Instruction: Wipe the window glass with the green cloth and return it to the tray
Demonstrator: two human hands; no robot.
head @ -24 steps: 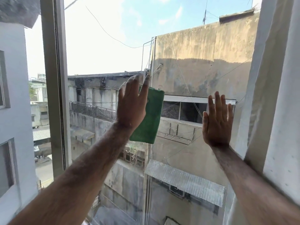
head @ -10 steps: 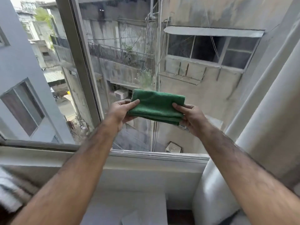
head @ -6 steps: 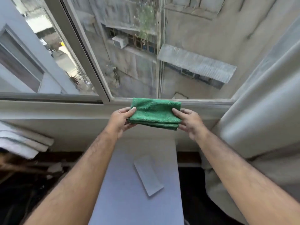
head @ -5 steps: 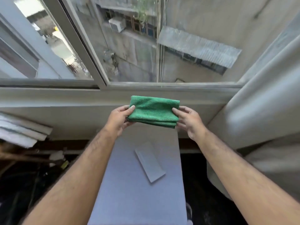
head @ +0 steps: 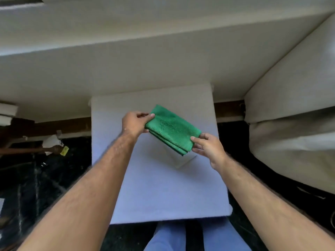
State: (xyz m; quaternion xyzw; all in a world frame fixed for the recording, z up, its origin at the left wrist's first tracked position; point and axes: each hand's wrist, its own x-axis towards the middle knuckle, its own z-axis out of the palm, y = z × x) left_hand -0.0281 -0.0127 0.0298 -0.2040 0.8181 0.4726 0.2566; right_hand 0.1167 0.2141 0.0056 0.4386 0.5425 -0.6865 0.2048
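Pale tabletop (head: 163,187) below the sill. Left hand (head: 135,123) and right hand (head: 206,146) each pinch an end of the folded green cloth (head: 171,128), keeping it flat above the small tray (head: 183,161), probably to lay it down.

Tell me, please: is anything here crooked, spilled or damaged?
Nothing stands out. The folded cloth is held neatly by the left hand and right hand above the tray, which lies at an angle on the table.

Green cloth (head: 171,129) now off the glass, lowered over the tray (head: 183,161).
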